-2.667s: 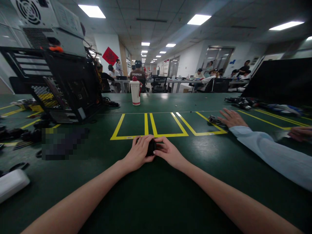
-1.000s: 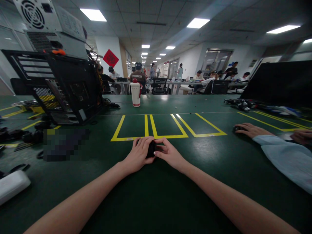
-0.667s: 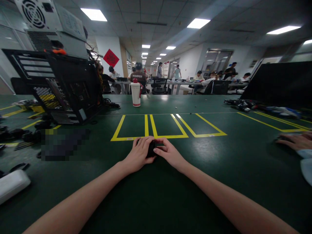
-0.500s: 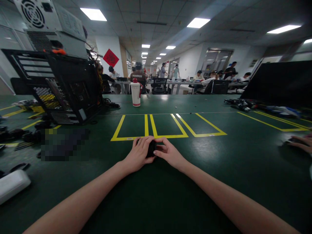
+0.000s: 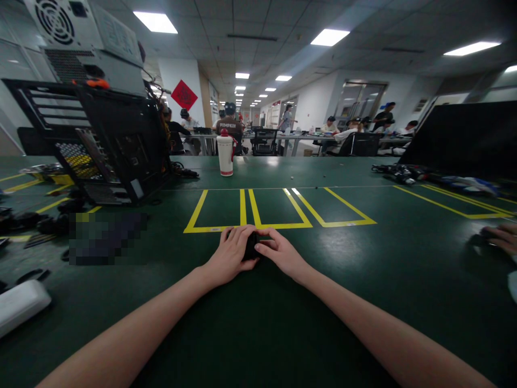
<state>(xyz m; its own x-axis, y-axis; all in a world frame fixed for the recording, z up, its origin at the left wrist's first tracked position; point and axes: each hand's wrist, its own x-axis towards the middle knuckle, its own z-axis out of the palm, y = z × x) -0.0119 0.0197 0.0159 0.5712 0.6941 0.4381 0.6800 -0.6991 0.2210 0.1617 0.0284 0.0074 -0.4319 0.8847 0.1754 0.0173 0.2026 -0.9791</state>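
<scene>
Between my two hands, low over the green table [image 5: 258, 318], is a small black object [image 5: 251, 247]; most of it is covered by fingers and its kind cannot be made out. My left hand [image 5: 231, 253] wraps over its left side, with the thumb along the near edge. From the other side, my right hand [image 5: 280, 253] pinches at its right face with thumb and forefinger. Just beyond both hands, yellow tape [image 5: 278, 225] marks outlined boxes on the tabletop.
To the left stand an open black computer case [image 5: 121, 145] with a power supply [image 5: 113, 40] on top, and a white object [image 5: 24, 306]. Ahead is a white tumbler [image 5: 225, 155]. At the right, another person's hand [image 5: 501, 237] rests on a dark object near a black panel [image 5: 464, 137].
My hands stay nearly in place around the black object; the right thumb has shifted up slightly. At the right edge, the other person's hand has moved a little to the right.
</scene>
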